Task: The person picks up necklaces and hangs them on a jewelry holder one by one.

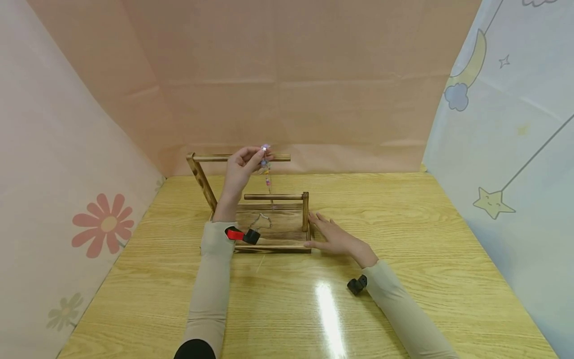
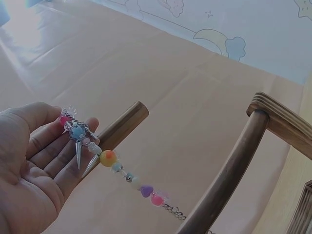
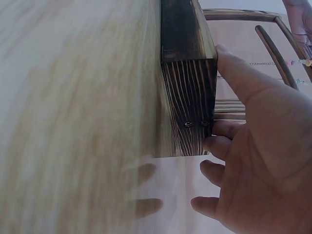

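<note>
A brown wooden jewelry stand (image 1: 272,249) with two horizontal bars stands on the table. My left hand (image 1: 240,167) is up by the free end of its taller bar (image 1: 211,158). Between thumb and fingers this hand pinches one end of a beaded chain (image 2: 108,158) with coloured beads and silver spikes. The chain's rest hangs down past the shorter bar (image 1: 273,197) toward the tray-like base. My right hand (image 1: 334,237) rests at the stand's right side, fingers spread; its thumb touches the edge of the base (image 3: 190,107), fingertips along the side.
In the stand's base lies a silver chain (image 1: 264,216). A peach backdrop (image 1: 314,99) closes off the rear, with patterned sheets at left and right. The light wooden table (image 1: 385,209) extends around the stand.
</note>
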`<state>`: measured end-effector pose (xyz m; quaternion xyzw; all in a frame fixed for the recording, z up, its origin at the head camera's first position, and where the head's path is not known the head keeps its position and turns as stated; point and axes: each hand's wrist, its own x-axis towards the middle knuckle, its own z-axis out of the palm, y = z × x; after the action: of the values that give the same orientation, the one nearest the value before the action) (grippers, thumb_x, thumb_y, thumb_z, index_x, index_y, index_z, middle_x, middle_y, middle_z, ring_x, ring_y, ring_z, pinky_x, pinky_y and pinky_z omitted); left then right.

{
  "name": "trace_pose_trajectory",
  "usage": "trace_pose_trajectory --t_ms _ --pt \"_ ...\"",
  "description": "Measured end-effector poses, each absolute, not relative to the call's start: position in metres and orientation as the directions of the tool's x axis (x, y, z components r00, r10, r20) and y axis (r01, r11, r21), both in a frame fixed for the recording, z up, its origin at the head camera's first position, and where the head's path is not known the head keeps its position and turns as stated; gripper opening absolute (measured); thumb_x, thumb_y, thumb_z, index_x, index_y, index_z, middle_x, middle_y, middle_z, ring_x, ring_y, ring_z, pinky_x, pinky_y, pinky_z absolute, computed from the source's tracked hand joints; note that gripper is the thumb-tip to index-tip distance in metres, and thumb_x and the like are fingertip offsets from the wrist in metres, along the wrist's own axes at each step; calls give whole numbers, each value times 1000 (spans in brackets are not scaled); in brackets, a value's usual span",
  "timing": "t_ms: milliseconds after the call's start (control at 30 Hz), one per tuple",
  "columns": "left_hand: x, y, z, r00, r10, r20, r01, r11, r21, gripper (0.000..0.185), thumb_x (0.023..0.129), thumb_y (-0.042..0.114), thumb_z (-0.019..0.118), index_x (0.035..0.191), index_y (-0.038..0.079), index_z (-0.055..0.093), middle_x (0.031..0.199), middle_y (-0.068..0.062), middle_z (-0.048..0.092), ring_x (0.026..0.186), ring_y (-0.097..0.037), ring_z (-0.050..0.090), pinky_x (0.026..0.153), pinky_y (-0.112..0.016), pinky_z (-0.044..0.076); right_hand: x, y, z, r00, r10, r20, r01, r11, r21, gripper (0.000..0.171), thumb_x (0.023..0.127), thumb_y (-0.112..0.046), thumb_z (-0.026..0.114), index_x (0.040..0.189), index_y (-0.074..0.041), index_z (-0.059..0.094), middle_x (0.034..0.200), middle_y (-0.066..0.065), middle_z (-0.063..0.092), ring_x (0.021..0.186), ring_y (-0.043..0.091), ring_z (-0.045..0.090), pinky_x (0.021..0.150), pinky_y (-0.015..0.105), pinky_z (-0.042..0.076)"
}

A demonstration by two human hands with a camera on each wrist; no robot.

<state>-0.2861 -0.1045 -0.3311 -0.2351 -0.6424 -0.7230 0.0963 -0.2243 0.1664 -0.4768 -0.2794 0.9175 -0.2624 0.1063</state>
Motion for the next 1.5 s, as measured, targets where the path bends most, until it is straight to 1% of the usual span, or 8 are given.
trace_pose_trajectory --t_ms 33,133,367,567,767,967,1300,1500 --pt "-286 -105 -331 -873 163 460 438 -155 885 29 92 18 59 109 -6 60 113 -25 62 94 -19 67 84 -36 54 -224 166 -477 -821 -569 -48 -457 706 -541 90 87 -59 51 150 -20 0 155 9 9 143 29 4 114 54 4" --pt "-285 -108 -330 -876 163 455 433 -152 888 27 93 14 57 109 -7 59 112 -24 62 94 -19 67 83 -34 54 -224 166 -476 -820 -570 -47 -459 705 -541 89 87 -60 51 150 -20 1 155 10 9 143 30 4 114 54 5" --pt "-271 -108 -322 -871 162 464 446 -135 885 24 94 10 55 107 -9 59 105 -12 68 94 -18 67 84 -30 54 -225 166 -476 -822 -566 -58 -449 709 -544 90 86 -62 50 149 -21 0 155 10 8 143 28 3 114 53 4" --pt "-271 -110 -320 -868 157 471 452 -147 880 24 93 9 55 106 -11 59 106 -18 66 93 -20 68 83 -31 54 -225 166 -478 -820 -570 -46 -455 699 -552 90 87 -60 51 149 -21 0 155 11 9 143 29 4 114 54 4" --pt "-271 -114 -319 -874 147 464 442 -160 883 24 93 10 56 106 -9 59 102 -7 68 94 -22 67 83 -34 54 -224 167 -479 -821 -569 -54 -449 700 -555 87 88 -57 52 150 -19 3 156 10 7 143 27 3 114 52 3" --pt "-270 -117 -319 -875 130 465 446 -152 882 24 93 11 56 107 -9 59 108 -17 66 94 -20 67 83 -33 54 -225 167 -479 -823 -565 -53 -449 706 -548 88 88 -57 52 150 -21 1 156 9 8 143 27 3 114 52 4" --pt "-269 -122 -319 -881 109 461 447 -132 885 27 93 12 56 108 -10 58 105 -12 68 93 -19 67 84 -32 54 -226 166 -479 -821 -569 -45 -456 702 -546 89 88 -56 52 149 -21 0 155 10 9 143 30 4 114 53 4" --pt "-273 -126 -322 -877 97 471 458 -134 879 26 93 12 57 108 -9 58 101 -5 69 92 -18 68 84 -31 54 -226 166 -479 -820 -571 -44 -458 700 -547 88 88 -56 53 149 -21 0 155 11 9 143 29 4 114 53 4"
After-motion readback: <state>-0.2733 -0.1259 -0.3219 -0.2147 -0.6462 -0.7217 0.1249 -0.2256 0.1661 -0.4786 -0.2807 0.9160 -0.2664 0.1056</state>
